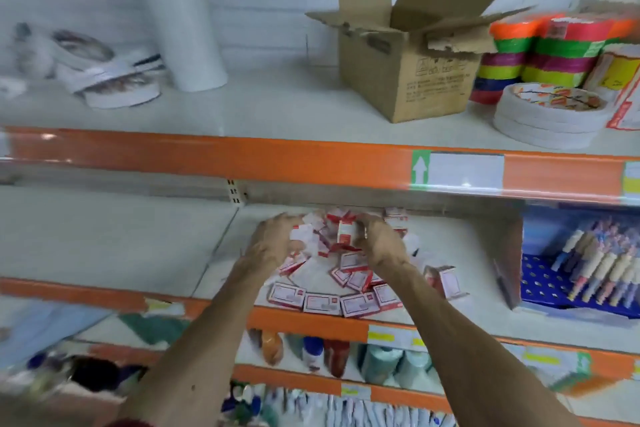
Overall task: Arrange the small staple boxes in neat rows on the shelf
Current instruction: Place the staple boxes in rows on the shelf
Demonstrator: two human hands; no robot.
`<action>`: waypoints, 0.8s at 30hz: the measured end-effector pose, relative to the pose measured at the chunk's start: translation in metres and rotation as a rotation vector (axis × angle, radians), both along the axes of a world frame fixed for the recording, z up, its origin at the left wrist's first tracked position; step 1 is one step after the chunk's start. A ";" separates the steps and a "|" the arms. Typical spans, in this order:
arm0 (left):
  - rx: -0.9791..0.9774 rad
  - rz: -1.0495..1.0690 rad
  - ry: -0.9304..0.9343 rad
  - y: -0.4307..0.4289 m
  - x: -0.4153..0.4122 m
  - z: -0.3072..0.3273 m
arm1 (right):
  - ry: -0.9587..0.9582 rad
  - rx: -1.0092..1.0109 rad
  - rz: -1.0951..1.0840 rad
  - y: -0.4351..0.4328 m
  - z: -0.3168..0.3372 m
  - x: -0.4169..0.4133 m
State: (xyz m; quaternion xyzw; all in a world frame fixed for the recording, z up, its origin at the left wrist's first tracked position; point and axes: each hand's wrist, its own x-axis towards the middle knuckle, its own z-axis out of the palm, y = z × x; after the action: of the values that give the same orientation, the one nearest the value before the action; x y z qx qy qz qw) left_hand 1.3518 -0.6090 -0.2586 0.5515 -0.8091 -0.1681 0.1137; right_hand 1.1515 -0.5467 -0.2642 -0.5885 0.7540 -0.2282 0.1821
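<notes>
I stand at a pale metal shelving unit with orange front edges (242, 159), and both my arms reach onto its middle white shelf board (121, 236). On the board above sits an open brown cardboard carton (408, 80) with its flaps raised. Well to its left stands a tall white paper roll (187, 28). Just beside the carton on the right is a stack of neon-coloured tape rolls (519, 59), with a low pile of flat white tape rolls (547, 118) in front of them. At the right end of the middle board lies a blue perforated plastic tray (540, 284) with pens lying in it. The small red-and-white staple boxes (346, 274) lie in a loose heap on the middle board, between the tray and the bare left stretch. A few of them lie flat side by side along the front edge (322, 303), and one stands apart just to the right of the heap (446, 279). My left hand (273, 244) is sunk into the left side of the heap, fingers curled round a clump of boxes. My right hand (379, 243) is at the heap's right side, fingers curled against an upright box near the back. The blur hides how many boxes each hand holds.
</notes>
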 end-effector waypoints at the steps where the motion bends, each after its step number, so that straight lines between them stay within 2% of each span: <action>1: 0.001 0.022 -0.013 0.000 0.022 0.000 | 0.029 0.017 0.032 -0.004 0.002 0.019; 11: 0.022 0.204 -0.012 0.003 0.278 -0.002 | 0.215 -0.026 0.285 -0.042 -0.001 0.254; 19: 0.001 0.337 0.188 0.016 0.464 -0.008 | 0.255 -0.054 0.459 -0.057 -0.001 0.449; 24: -0.024 0.421 0.268 0.024 0.546 -0.008 | 0.209 -0.080 0.545 -0.067 0.011 0.537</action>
State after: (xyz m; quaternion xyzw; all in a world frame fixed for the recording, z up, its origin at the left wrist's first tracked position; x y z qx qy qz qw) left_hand 1.8980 -0.5853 -0.2667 0.6794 -0.6560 -0.2027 0.2588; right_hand 1.6881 -0.6142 -0.2534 -0.7964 0.5731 -0.1386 0.1346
